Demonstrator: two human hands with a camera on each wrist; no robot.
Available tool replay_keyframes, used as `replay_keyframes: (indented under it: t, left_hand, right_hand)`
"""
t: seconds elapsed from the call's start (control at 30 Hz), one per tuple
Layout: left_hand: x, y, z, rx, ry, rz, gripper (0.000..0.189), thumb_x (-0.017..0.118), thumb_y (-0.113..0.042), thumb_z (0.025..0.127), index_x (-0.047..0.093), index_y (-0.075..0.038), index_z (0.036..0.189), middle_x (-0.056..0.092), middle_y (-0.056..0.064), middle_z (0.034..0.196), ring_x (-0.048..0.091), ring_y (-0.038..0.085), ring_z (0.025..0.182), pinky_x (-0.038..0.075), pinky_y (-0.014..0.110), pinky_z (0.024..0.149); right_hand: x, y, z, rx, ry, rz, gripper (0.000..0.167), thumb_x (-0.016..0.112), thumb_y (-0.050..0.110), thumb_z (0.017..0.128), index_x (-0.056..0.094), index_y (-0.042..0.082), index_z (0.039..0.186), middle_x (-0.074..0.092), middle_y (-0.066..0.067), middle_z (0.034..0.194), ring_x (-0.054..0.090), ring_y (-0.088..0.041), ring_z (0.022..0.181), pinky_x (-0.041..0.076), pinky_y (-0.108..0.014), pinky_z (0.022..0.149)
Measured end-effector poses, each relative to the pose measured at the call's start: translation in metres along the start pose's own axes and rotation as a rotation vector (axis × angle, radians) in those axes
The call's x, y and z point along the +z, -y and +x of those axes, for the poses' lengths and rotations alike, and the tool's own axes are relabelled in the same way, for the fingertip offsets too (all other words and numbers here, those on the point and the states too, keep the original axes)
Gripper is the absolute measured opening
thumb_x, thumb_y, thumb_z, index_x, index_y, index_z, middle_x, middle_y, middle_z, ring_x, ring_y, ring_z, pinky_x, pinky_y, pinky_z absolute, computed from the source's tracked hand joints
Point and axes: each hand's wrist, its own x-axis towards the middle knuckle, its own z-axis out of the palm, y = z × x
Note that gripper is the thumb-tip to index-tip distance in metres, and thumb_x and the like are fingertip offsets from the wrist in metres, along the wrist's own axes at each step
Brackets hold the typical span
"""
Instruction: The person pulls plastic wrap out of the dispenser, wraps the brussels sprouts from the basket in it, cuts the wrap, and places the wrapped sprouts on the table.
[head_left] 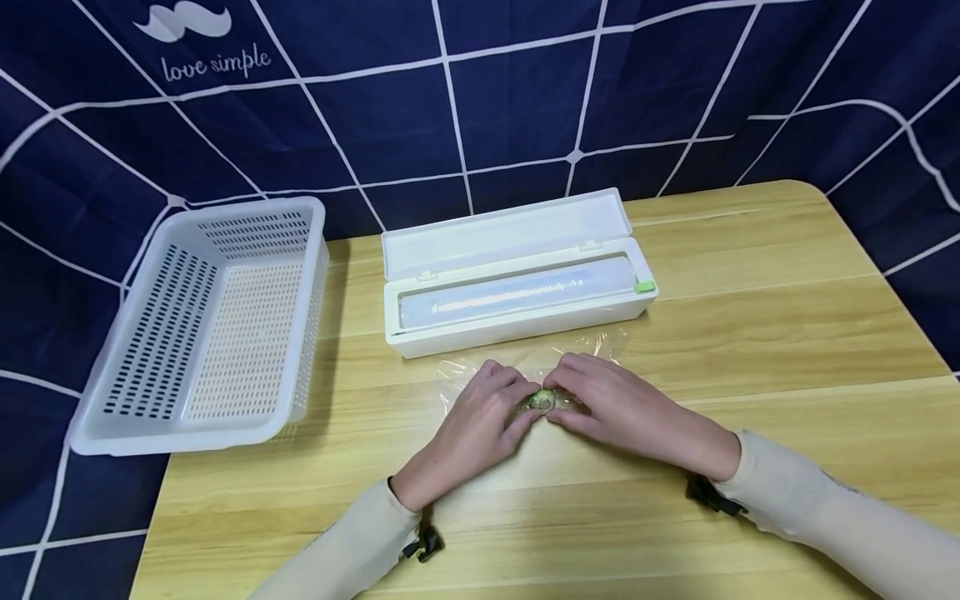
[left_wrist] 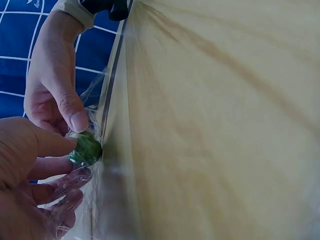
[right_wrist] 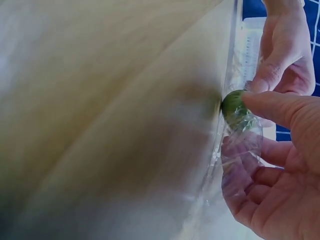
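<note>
A small, round green vegetable point(head_left: 542, 401) lies partly wrapped in clear plastic film point(head_left: 457, 375) near the table's middle. My left hand point(head_left: 487, 408) pinches it from the left between thumb and fingers. From the right, my right hand point(head_left: 603, 400) pinches it too, thumb tips of both hands almost meeting at its near side. In the left wrist view the vegetable point(left_wrist: 86, 149) shows dark green with lighter streaks, and crinkled film covers several fingers. The right wrist view has film point(right_wrist: 245, 150) draped below the vegetable point(right_wrist: 234, 107), over the right fingers.
Behind the hands stands a white cling film box point(head_left: 517, 329), lid point(head_left: 506, 233) raised, with a film roll point(head_left: 517, 293) inside and a green tab point(head_left: 645, 287) at its right end. A white perforated basket point(head_left: 187, 437) sits at the left of the wooden table point(head_left: 750, 358).
</note>
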Motion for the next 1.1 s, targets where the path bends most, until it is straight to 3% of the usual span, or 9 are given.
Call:
replay_keyframes:
  t: [0.3, 0.53, 0.83, 1.1]
  left_hand:
    - [0.0011, 0.0005, 0.0009, 0.009, 0.025, 0.050, 0.028, 0.075, -0.019, 0.106, 0.078, -0.002, 0.127, 0.071, 0.003, 0.100, 0.057, 0.024, 0.097, 0.049, 0.036, 0.090]
    - [-0.0001, -0.0001, 0.0002, -0.072, 0.029, -0.029, 0.036, 0.082, -0.019, 0.100, 0.074, -0.005, 0.131, 0.075, 0.003, 0.113, 0.059, 0.021, 0.101, 0.050, 0.035, 0.091]
    - [0.0008, 0.0028, 0.0025, -0.042, -0.074, -0.011, 0.036, 0.094, -0.017, 0.088, 0.079, -0.012, 0.120, 0.077, 0.000, 0.115, 0.061, 0.022, 0.106, 0.049, 0.037, 0.098]
    - [0.0022, 0.0012, 0.0048, -0.030, -0.081, -0.009, 0.036, 0.095, -0.014, 0.086, 0.079, -0.011, 0.118, 0.078, 0.001, 0.117, 0.062, 0.023, 0.108, 0.050, 0.038, 0.098]
  right_hand:
    - [-0.0016, 0.0003, 0.0002, 0.013, 0.007, 0.023, 0.024, 0.080, 0.025, 0.103, 0.077, 0.009, 0.121, 0.065, 0.005, 0.108, 0.057, -0.010, 0.092, 0.056, -0.038, 0.081]
    - [-0.0037, -0.0014, 0.0019, 0.028, 0.031, 0.043, 0.022, 0.078, 0.026, 0.105, 0.078, 0.011, 0.121, 0.064, 0.007, 0.105, 0.056, -0.008, 0.090, 0.055, -0.037, 0.079]
    - [-0.0055, -0.0037, 0.0041, 0.049, 0.064, 0.083, 0.018, 0.072, 0.029, 0.109, 0.078, 0.016, 0.119, 0.060, 0.011, 0.101, 0.053, -0.008, 0.087, 0.051, -0.034, 0.075]
    - [-0.0048, -0.0044, 0.0046, 0.052, 0.085, 0.074, 0.023, 0.068, 0.031, 0.111, 0.079, 0.018, 0.126, 0.058, 0.014, 0.101, 0.053, -0.006, 0.088, 0.051, -0.033, 0.077]
